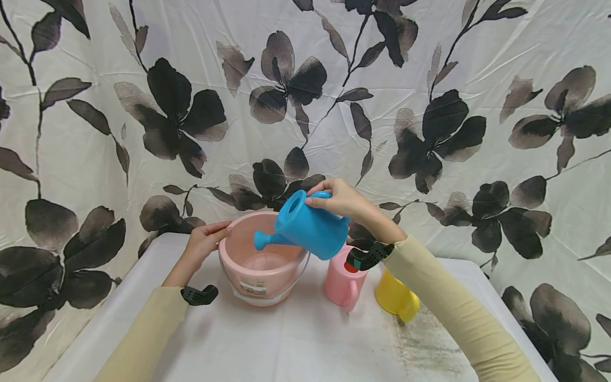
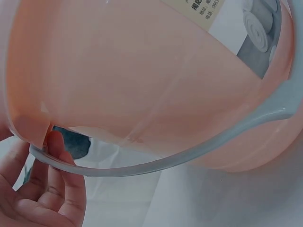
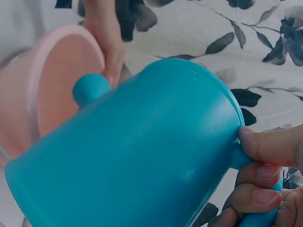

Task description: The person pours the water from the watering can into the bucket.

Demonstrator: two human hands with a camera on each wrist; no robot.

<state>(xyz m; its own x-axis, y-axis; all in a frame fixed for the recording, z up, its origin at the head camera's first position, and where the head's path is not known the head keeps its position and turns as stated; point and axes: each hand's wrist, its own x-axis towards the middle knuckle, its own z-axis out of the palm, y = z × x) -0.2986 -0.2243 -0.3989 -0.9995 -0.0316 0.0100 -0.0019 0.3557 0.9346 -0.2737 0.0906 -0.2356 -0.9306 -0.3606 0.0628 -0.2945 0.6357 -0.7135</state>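
Observation:
A blue watering can [image 1: 312, 225] is tipped over a pink bucket [image 1: 262, 286], its round spout head inside the bucket's opening. My right hand [image 1: 341, 199] grips the can's handle, with the thumb by the can's rim; the right wrist view shows the fingers [image 3: 258, 196] curled around that handle. On the bucket's left side, my left hand [image 1: 202, 241] holds the rim. In the left wrist view, its fingers [image 2: 71, 194] bend up under the rim, beside the end of the pale carrying handle [image 2: 142, 169]. The bucket stands upright on the table.
Right of the bucket stands a pink watering can or jug [image 1: 336, 284], partly behind my right wrist. A yellow one [image 1: 393, 294] is farther right, near a dirty patch [image 1: 429, 339] on the white table [image 1: 286, 350]. A floral cloth [image 1: 334, 106] hangs behind.

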